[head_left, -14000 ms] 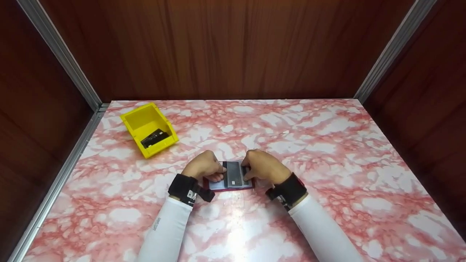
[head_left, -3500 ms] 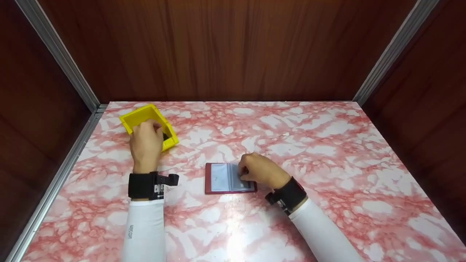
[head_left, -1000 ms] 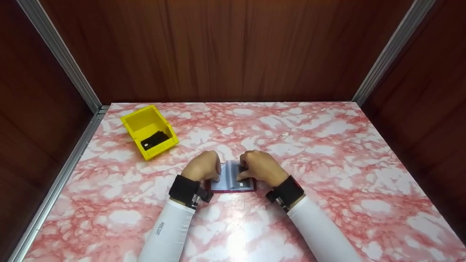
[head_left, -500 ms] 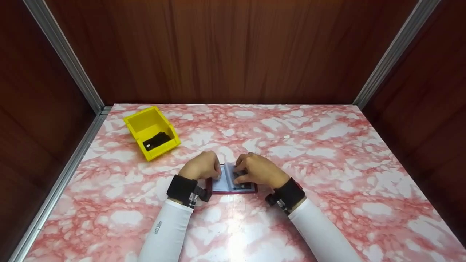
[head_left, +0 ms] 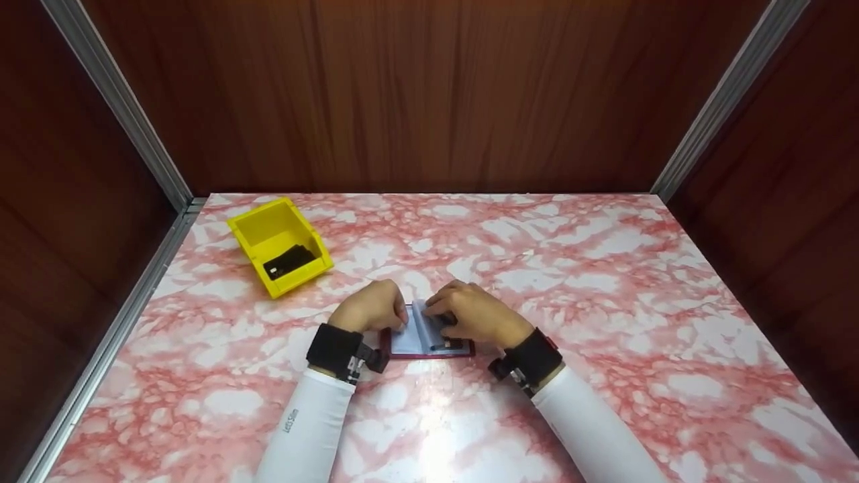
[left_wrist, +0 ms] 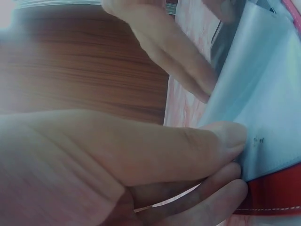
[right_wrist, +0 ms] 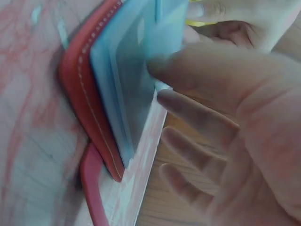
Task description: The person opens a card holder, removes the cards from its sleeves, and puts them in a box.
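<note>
A small red card holder point(left_wrist: 273, 190) lies spread on the table between both hands. My left hand point(head_left: 370, 306) pinches its left side, thumb over the clear sleeves point(left_wrist: 277, 113) and fingers beneath, as the left wrist view shows. One sleeve page point(head_left: 424, 332) stands raised and curls left at the middle. My right hand point(head_left: 475, 314) has its fingers extended against this page, thumb apart from them. Under the right hand, a dark card point(right_wrist: 134, 66) shows through a clear sleeve; in the right wrist view the thumb tip overlaps it, other fingers spread loosely.
A yellow bin point(head_left: 310, 271) stands at the back left with several black cards point(head_left: 290, 260) inside. The pink-and-white marbled table point(head_left: 570, 268) has wood-look panels point(head_left: 429, 94) behind and at both sides. Metal rails point(head_left: 124, 107) run along the corners.
My left hand, in the yellow bin 3.5 seconds ago, is back at the holder's left side. Over the last second, my right fingers have spread and pushed the sleeve page up and left.
</note>
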